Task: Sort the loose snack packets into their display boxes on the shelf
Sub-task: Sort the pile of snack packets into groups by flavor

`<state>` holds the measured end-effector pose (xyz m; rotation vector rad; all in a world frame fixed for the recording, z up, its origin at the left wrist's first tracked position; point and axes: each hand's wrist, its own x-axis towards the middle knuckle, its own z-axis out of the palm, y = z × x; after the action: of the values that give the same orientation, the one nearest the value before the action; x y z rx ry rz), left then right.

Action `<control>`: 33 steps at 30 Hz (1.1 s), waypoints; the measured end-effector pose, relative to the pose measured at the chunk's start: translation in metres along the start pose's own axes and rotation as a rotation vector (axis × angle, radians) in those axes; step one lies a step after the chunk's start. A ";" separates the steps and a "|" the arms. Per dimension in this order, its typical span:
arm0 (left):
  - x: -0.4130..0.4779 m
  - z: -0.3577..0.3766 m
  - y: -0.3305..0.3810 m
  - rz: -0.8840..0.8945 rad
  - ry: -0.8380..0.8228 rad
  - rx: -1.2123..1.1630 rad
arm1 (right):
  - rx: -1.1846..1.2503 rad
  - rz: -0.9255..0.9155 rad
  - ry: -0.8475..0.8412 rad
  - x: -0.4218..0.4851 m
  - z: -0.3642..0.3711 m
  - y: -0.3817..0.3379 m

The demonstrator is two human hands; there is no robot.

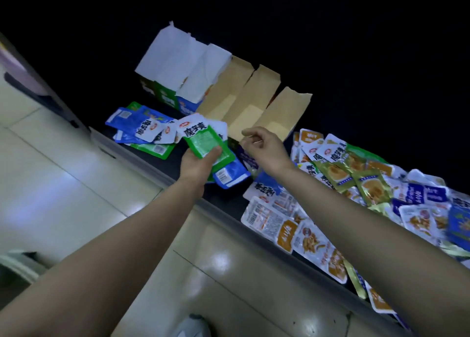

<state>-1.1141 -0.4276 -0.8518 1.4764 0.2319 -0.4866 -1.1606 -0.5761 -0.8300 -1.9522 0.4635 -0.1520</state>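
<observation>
My left hand (197,165) grips a fanned stack of snack packets, a green one (206,142) on top and a blue one (230,175) underneath. My right hand (264,146) hovers just right of the stack, fingers loosely curled, holding nothing. Behind both hands a row of display boxes stands on the dark shelf, their flaps raised: white flaps (178,62) on the left, brown flaps (256,100) on the right. A big heap of loose packets (343,184) in orange, green and blue covers the shelf at the right. A smaller pile of blue and green packets (142,131) lies at the left.
The shelf's grey front edge (223,212) runs diagonally from upper left to lower right. Glossy tiled floor (63,184) fills the lower left. The back of the shelf is dark.
</observation>
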 end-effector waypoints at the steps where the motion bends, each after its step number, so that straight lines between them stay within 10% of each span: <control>1: 0.007 -0.015 -0.001 -0.030 0.062 0.019 | -0.043 0.002 -0.042 0.004 0.009 -0.001; 7: 0.052 -0.067 0.004 -0.073 0.250 0.124 | -0.530 -0.073 -0.473 0.022 0.075 0.020; 14: 0.100 -0.082 0.027 0.007 0.331 0.253 | -0.797 -0.114 -0.459 0.042 0.096 0.027; 21: 0.086 -0.064 0.017 0.107 0.502 0.863 | -0.753 -0.165 -0.501 0.040 0.086 0.039; 29: 0.031 -0.021 0.001 0.725 0.014 1.050 | -0.341 -0.425 -0.023 -0.004 0.007 0.025; 33: 0.007 0.030 -0.029 0.623 -0.345 1.256 | -0.543 -0.248 0.197 -0.026 -0.057 0.057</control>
<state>-1.1252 -0.4590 -0.8783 2.4797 -0.9610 -0.3520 -1.2166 -0.6345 -0.8548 -2.5412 0.4166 -0.4153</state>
